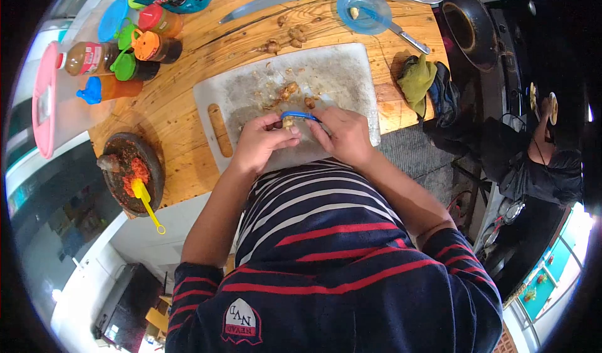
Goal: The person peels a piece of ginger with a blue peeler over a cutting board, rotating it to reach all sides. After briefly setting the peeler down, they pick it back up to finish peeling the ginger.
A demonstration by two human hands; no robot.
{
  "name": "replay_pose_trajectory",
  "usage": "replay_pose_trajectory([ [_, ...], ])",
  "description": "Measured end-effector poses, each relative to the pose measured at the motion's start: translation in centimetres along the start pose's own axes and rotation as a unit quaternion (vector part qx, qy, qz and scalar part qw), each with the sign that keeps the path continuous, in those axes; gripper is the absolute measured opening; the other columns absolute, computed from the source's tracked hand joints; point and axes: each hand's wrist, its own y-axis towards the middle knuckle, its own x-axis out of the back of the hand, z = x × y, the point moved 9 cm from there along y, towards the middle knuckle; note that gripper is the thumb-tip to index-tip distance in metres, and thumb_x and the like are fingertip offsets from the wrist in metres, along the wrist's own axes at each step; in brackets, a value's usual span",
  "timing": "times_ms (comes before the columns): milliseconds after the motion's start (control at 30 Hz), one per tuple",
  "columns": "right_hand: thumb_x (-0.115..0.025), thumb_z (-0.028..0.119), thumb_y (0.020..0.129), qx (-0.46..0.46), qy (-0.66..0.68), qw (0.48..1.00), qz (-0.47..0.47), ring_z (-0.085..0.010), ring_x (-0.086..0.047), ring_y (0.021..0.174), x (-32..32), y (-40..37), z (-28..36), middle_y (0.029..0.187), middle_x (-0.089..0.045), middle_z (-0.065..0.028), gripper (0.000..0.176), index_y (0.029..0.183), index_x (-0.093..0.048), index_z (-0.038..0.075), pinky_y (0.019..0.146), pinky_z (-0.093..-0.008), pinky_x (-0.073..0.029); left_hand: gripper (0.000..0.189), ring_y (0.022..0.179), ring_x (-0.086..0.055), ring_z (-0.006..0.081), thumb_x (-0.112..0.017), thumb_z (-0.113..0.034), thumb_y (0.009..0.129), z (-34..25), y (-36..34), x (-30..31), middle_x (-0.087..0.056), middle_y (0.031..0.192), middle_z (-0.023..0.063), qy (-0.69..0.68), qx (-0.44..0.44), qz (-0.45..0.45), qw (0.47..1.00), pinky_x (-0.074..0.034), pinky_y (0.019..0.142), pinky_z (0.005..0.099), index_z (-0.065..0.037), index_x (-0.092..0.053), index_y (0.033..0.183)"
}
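Observation:
Over the near part of a white cutting board, my left hand pinches a small pale brownish root piece. My right hand is closed around a blue-handled tool, whose curved blue end reaches to the piece. Brown peelings and small scraps lie on the board just beyond my hands. Several knobbly brown roots rest on the wood past the board. A blue translucent bowl at the back right holds one pale piece, with a knife handle beside it.
A large knife lies at the back. Sauce bottles stand at left, above a stone mortar with red paste and a yellow spoon. A green cloth lies at the right edge, near a wok. Another person is far right.

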Motion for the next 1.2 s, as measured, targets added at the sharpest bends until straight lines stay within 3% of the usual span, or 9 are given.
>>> replay_pose_trajectory([
  [200, -0.075, 0.018, 0.085, -0.018, 0.005, 1.000, -0.012, -0.0292, -0.066, 0.065, 0.1, -0.2, -0.2, 0.078, -0.065, -0.0094, 0.019, 0.100, -0.070, 0.008, 0.055, -0.0400, -0.052, 0.020, 0.090, -0.071, 0.0197, -0.071, -0.007, 0.092, -0.4, 0.1, -0.2, -0.068, 0.098, 0.0102, 0.006, -0.007, 0.013, 1.000, -0.061, 0.082, 0.0316, 0.004, -0.066, 0.109],
  [367, -0.075, 0.018, 0.086, -0.026, -0.008, 0.999, -0.017, -0.0299, -0.067, 0.066, 0.5, -0.6, -1.2, 0.081, -0.068, -0.0112, 0.018, 0.100, -0.070, 0.007, 0.057, -0.0403, -0.053, 0.032, 0.090, -0.071, 0.0202, -0.072, -0.007, 0.092, -0.2, -0.4, -0.2, -0.068, 0.100, 0.0094, 0.015, 0.007, 0.024, 1.000, -0.061, 0.082, 0.0318, 0.005, -0.064, 0.120],
  [433, -0.075, 0.019, 0.087, -0.157, 0.009, 0.987, -0.029, -0.0324, -0.068, 0.068, 1.2, -0.8, -4.3, 0.083, -0.069, -0.0138, 0.019, 0.098, -0.071, 0.005, 0.060, -0.0397, -0.054, 0.034, 0.090, -0.070, 0.0199, -0.072, -0.006, 0.091, 0.0, -0.8, 0.2, -0.067, 0.101, 0.0092, 0.022, 0.005, 0.015, 1.000, -0.061, 0.082, 0.0317, 0.005, -0.063, 0.122],
  [633, -0.074, 0.021, 0.088, -0.203, 0.143, 0.968, 0.018, -0.0347, -0.069, 0.070, -0.5, -0.9, -3.9, 0.082, -0.070, -0.0163, 0.021, 0.099, -0.073, 0.003, 0.062, -0.0397, -0.054, 0.038, 0.087, -0.069, 0.0176, -0.074, 0.001, 0.086, 0.0, 0.3, 1.2, -0.068, 0.102, 0.0092, 0.096, -0.058, -0.051, 0.992, -0.061, 0.081, 0.0309, 0.005, -0.063, 0.122],
  [867, -0.073, 0.022, 0.089, -0.138, 0.133, 0.980, 0.048, -0.0343, -0.068, 0.070, -1.4, -0.1, -1.7, 0.085, -0.070, -0.0163, 0.020, 0.100, -0.073, 0.005, 0.063, -0.0406, -0.054, 0.026, 0.077, -0.070, 0.0147, -0.078, 0.001, 0.080, -0.2, 0.3, 1.1, -0.071, 0.085, 0.0070, 0.106, -0.072, -0.053, 0.990, -0.057, 0.074, 0.0260, 0.004, -0.069, 0.105],
  [967, -0.073, 0.022, 0.088, -0.135, 0.046, 0.990, 0.012, -0.0344, -0.068, 0.070, -1.0, -0.4, -3.6, 0.086, -0.071, -0.0163, 0.020, 0.100, -0.073, 0.005, 0.063, -0.0401, -0.054, 0.025, 0.078, -0.070, 0.0146, -0.078, 0.000, 0.081, 0.0, 0.2, 1.2, -0.072, 0.087, 0.0082, 0.055, -0.062, -0.053, 0.995, -0.057, 0.072, 0.0258, 0.005, -0.069, 0.103],
  [1067, -0.073, 0.021, 0.088, -0.197, 0.086, 0.976, 0.013, -0.0342, -0.069, 0.072, -0.3, -0.7, -4.8, 0.088, -0.071, -0.0159, 0.019, 0.099, -0.073, 0.005, 0.064, -0.0401, -0.054, 0.026, 0.080, -0.070, 0.0159, -0.078, -0.001, 0.082, 0.1, 0.1, 1.8, -0.072, 0.092, 0.0093, 0.086, -0.058, -0.066, 0.992, -0.060, 0.074, 0.0294, 0.005, -0.068, 0.106],
  [1200, -0.073, 0.019, 0.087, -0.130, 0.121, 0.984, 0.034, -0.0341, -0.069, 0.072, -0.7, 0.1, -1.2, 0.087, -0.071, -0.0155, 0.018, 0.097, -0.071, 0.004, 0.065, -0.0412, -0.055, 0.026, 0.079, -0.070, 0.0160, -0.078, 0.000, 0.082, 0.3, 0.6, 1.7, -0.072, 0.091, 0.0092, 0.138, -0.062, -0.091, 0.984, -0.060, 0.073, 0.0293, 0.005, -0.068, 0.106],
])
